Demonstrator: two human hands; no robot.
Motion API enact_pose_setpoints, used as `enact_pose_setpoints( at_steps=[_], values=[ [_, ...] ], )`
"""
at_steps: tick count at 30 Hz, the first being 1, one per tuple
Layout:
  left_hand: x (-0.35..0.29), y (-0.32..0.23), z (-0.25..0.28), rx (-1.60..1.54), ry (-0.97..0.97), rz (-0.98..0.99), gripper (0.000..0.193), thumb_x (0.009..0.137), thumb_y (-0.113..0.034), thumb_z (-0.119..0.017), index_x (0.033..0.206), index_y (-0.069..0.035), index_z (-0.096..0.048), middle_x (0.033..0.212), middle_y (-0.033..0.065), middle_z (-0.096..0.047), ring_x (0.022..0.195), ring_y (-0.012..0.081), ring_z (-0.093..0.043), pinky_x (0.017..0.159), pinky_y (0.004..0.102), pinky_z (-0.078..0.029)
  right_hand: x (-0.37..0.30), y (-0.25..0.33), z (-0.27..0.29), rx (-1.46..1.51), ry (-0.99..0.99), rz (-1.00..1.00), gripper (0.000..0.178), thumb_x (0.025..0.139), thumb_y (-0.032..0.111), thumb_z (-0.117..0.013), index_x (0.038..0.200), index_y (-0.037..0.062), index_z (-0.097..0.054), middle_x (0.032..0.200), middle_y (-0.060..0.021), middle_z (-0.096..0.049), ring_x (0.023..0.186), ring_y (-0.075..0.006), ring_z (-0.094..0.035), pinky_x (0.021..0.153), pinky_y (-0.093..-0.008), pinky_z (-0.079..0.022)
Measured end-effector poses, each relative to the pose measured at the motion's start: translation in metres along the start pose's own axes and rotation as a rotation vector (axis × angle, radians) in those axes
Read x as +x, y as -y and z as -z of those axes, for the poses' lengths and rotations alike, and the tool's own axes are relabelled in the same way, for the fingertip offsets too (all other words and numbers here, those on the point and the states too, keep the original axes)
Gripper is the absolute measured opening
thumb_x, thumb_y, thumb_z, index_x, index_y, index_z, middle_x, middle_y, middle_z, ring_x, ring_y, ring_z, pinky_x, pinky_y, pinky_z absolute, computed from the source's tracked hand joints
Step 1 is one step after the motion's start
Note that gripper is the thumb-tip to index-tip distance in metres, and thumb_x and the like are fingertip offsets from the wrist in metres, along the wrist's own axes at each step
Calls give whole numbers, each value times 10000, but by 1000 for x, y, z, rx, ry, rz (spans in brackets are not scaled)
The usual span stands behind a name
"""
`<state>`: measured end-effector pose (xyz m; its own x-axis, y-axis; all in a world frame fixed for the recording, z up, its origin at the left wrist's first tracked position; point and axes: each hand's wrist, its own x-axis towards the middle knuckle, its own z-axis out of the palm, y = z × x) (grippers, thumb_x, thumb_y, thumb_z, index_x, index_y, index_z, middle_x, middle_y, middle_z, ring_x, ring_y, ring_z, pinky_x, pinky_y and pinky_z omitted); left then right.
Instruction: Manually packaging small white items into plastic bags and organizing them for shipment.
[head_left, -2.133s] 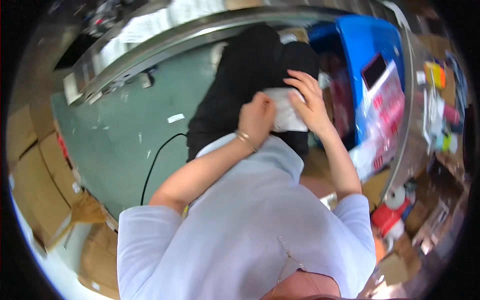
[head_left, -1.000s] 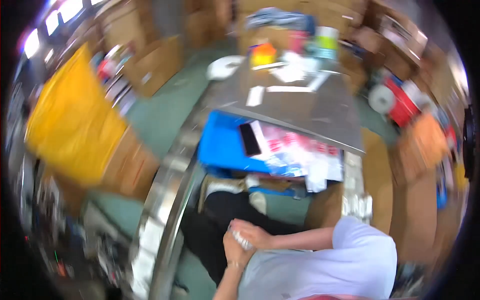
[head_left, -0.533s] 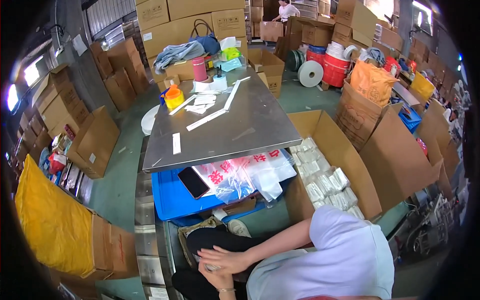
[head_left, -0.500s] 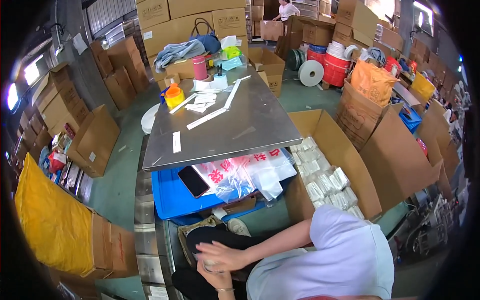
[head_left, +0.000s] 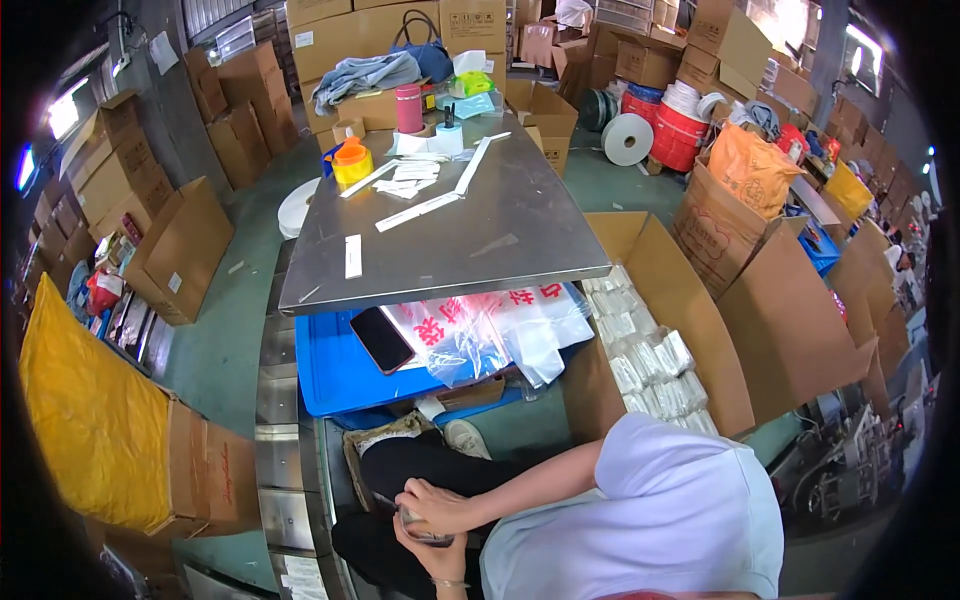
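My hands are together low over my lap, above my dark trousers. My left hand (head_left: 438, 558), with a bracelet at the wrist, curls from below around a small clear, greyish object (head_left: 432, 538). Over the top lies my right hand (head_left: 438, 506), its fingers bent and closed on the same object. Most of it is hidden by the fingers, so its kind cannot be made out. To the right, an open cardboard box (head_left: 690, 310) holds several clear-wrapped white packets (head_left: 655, 360).
A metal table (head_left: 450, 260) stands ahead, bearing white strips (head_left: 415, 212), a yellow tape roll (head_left: 352, 168) and a pink cup (head_left: 409, 108). Under its near edge, a blue tray (head_left: 325, 375) holds a phone (head_left: 382, 338) and printed plastic bags (head_left: 480, 340). A yellow sack (head_left: 90, 410) stands left.
My right hand's fingers have gone from stretched across the left hand to bent around the small clear object, which shows more now. The view has shifted slightly.
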<state>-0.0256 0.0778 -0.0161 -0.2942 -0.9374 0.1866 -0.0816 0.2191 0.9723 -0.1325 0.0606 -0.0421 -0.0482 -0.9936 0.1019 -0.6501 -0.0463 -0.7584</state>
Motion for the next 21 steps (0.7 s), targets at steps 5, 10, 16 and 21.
enact_pose_setpoints(
  at_steps=[5,10,16,21],
  values=[
    [-29,33,17,75,-169,142,443,799,-173,-647,1172,9,-493,1123,158,-489,1099,307,-462,958,378,-359,0,1,-9,263,14,-184,121,771,142,-598,831,58,-534,839,-124,-496,758,-296,-540,646,-356,-435],
    [2,16,13,443,-326,169,196,886,-151,-552,887,29,-629,781,112,-522,764,218,-520,718,309,-428,40,-27,13,259,17,49,66,617,131,-657,626,86,-611,651,-111,-559,613,-262,-570,532,-373,-444],
    [25,29,23,321,-531,275,116,816,-82,-610,898,-13,-654,663,106,-520,585,195,-527,564,292,-430,87,-15,28,185,154,117,142,647,18,-729,762,13,-646,661,-55,-539,619,-122,-565,565,-260,-464],
    [28,46,27,429,-525,143,102,791,-86,-642,863,-17,-666,651,95,-549,554,186,-539,533,290,-435,90,-17,12,120,168,129,124,664,-4,-722,762,-1,-645,646,-37,-517,563,-106,-542,514,-247,-441]
  ],
)
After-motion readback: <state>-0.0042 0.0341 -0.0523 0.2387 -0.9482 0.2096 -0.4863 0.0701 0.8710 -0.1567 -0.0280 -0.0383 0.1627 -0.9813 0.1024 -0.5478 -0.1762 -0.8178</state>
